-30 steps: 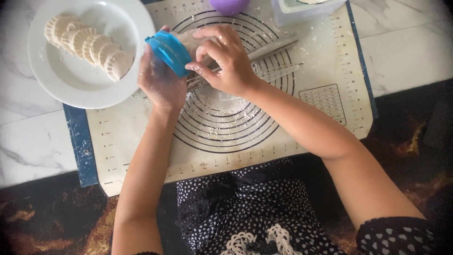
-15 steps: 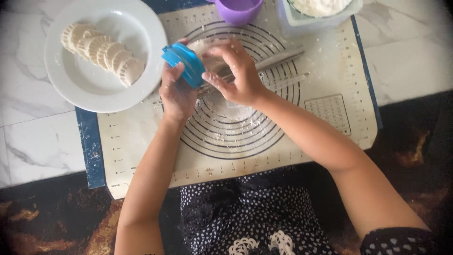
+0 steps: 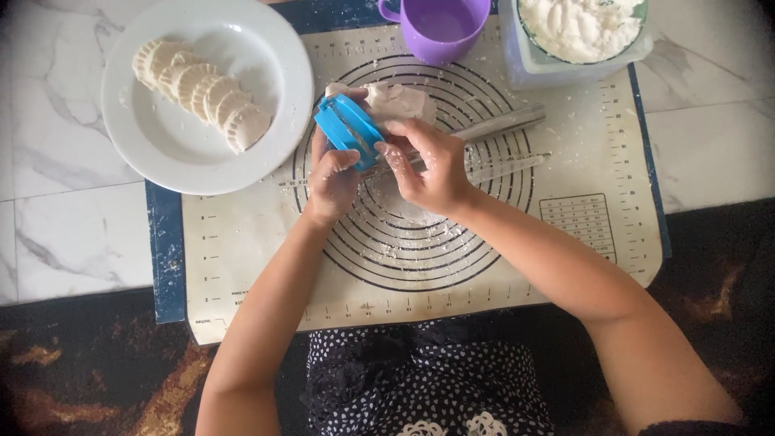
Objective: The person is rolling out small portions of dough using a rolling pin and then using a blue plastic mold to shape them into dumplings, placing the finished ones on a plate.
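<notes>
- Fingers [image 3: 343,161] of the left hand [image 3: 331,182] clench around the blue dumpling press [image 3: 349,129], holding it above the baking mat [image 3: 242,242], toward eleven o'clock from the mat's ring pattern.
- Right hand [image 3: 432,165] pinches at the press's edge; whether dough sits inside, I cannot tell.
- Just behind the press, at twelve o'clock, lies a dough lump [image 3: 400,101]; two rolling pins [image 3: 500,125] rest at two o'clock.
- Finished crimped dumplings [image 3: 202,89] line the white plate [image 3: 274,48] at ten o'clock; a purple cup [image 3: 440,28] and flour tub [image 3: 581,32] stand at the mat's far edge on the tabletop [image 3: 64,226].
- To do this well, I judge the press should stay level, with the right fingertips working gently along the rim.
</notes>
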